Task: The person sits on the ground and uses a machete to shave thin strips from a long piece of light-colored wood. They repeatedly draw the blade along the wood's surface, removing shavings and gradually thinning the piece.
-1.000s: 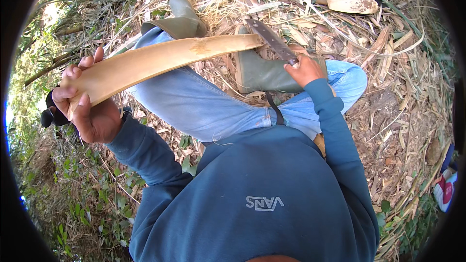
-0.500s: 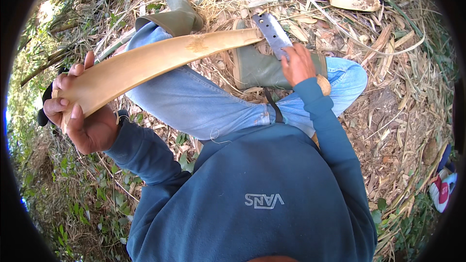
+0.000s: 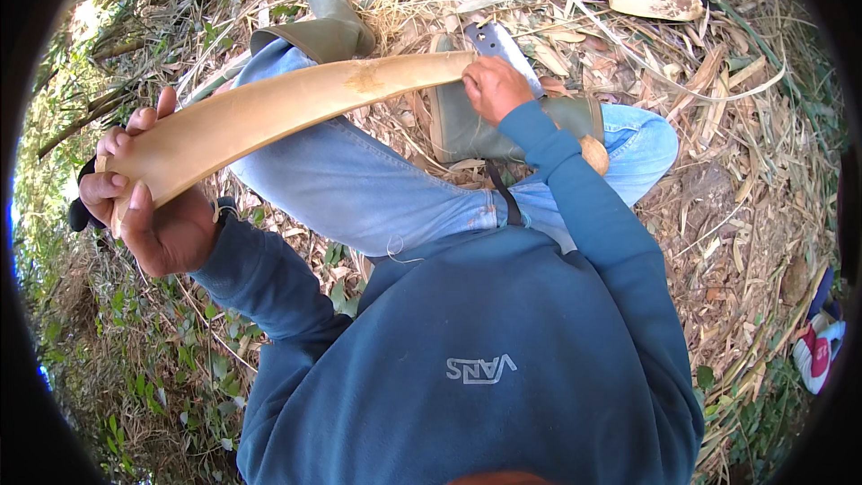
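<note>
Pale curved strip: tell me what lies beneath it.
Blue jeans show past both edges of the pale curved strip, and one green boot is partly behind its narrow end. The stretch of jeans directly beneath the strip is covered and cannot be seen.

A long, curved tan strip [image 3: 278, 112], brown-blotched right of centre, sloped up rightward, its narrower end near a holed grey blade [image 3: 509, 47].

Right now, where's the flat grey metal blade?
In the head view, the blade lies upper right of centre, beside the right hand and a green rubber boot.
</note>
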{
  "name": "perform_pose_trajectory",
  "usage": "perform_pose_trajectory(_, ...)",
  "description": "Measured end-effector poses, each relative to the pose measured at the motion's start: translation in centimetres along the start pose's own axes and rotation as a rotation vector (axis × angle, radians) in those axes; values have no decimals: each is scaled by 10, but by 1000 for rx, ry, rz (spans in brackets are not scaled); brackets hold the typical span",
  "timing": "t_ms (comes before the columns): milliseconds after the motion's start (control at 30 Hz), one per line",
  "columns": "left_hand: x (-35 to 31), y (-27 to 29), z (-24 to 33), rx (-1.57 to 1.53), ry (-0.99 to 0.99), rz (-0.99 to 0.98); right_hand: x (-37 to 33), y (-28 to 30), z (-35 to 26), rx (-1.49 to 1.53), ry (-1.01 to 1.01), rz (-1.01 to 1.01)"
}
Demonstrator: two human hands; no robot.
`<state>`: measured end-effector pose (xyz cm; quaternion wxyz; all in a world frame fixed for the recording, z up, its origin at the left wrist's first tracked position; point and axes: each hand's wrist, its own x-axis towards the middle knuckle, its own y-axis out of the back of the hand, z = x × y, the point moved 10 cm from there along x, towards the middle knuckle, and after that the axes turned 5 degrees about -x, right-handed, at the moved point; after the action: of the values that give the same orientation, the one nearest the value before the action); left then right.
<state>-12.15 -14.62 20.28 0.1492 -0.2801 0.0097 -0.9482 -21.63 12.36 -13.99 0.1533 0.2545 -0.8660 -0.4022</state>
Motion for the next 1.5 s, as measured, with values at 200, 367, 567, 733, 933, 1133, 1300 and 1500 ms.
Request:
perform_pose_trajectory(200,1,0,-2,-20,3,-6,-17,68,81,177,-299,288)
perform_pose_trajectory(367,9,0,-10,-33,-2,16,-58,130,138,73,-521,573)
perform_pose_trajectory(567,50,-7,-22,71,12,-38,-71,63,79,311,-444,85)
perform_pose_trajectory(733,87,-59,-46,149,106,-198,2,122,-60,531,-95,207)
perform_pose_trajectory(933,105,-123,-40,320,154,-374,46,160,-128,409,149,302)
perform_pose_trajectory(1133,98,-152,-39,159,61,-355,46,178,-106,378,86,379)
perform_pose_trajectory(1300,57,-139,-85,315,248,-238,49,182,-86,420,24,396)
perform_pose_trajectory(1500,31,-150,-130,402,574,-505,52,193,-58,402,-25,428)
